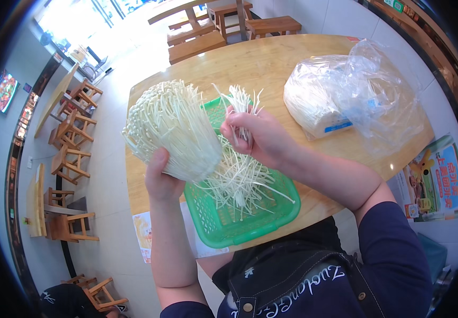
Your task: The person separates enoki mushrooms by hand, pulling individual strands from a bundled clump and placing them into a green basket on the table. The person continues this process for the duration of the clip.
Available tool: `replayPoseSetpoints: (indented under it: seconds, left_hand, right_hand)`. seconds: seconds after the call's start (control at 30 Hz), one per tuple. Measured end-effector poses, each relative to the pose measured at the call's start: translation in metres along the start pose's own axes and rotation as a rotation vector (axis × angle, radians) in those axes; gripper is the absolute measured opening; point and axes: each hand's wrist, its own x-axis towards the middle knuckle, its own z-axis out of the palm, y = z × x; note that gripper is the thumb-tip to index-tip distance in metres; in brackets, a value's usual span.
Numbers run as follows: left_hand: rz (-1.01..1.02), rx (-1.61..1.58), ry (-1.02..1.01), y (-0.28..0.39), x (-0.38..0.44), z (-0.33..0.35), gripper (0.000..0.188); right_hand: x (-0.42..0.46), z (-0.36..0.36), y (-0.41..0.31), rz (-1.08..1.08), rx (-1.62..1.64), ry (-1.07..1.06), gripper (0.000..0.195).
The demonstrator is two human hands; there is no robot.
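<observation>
My left hand (pixel 163 179) holds a large bunch of enoki mushrooms (pixel 177 131), tilted with its caps toward the upper left. My right hand (pixel 248 129) is closed around a small tuft of enoki stems (pixel 240 97), just to the right of the bunch. Beneath both hands a green plastic basket (pixel 248 236) stands near the table's front edge, with a loose heap of separated enoki strands (pixel 242 187) in it. A few strands reach toward the basket's right rim. The bunch hides part of the basket's left side.
On the wooden table (pixel 264 55), a clear plastic bag (pixel 388 103) with more enoki (pixel 312 99) lies at the right. Printed sheets (pixel 143 234) lie at the front left edge. Wooden stools (pixel 70 163) line the left wall. Another person (pixel 68 300) is at the bottom left.
</observation>
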Motion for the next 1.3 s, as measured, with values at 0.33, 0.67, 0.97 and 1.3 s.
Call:
replayPoseSetpoints:
  seconds: [0.33,0.67,0.97,1.3]
  left_hand:
    - [-0.013,0.110,-0.069,0.001,-0.001,0.000,0.064]
    - [-0.002,0.030,-0.053,0.002,0.000,-0.002,0.063]
    - [-0.023,0.021,-0.037,0.004,-0.001,0.001,0.064]
    - [-0.030,0.145,-0.067,0.001,-0.002,0.001,0.065]
  right_hand:
    - [-0.002,0.006,0.000,0.039,-0.203,0.011,0.011]
    - [0.000,0.003,0.002,0.005,-0.086,0.002,0.011]
    - [0.001,0.002,0.000,0.037,0.030,0.049,0.011]
    - [-0.002,0.002,0.000,-0.017,-0.080,0.011,0.011]
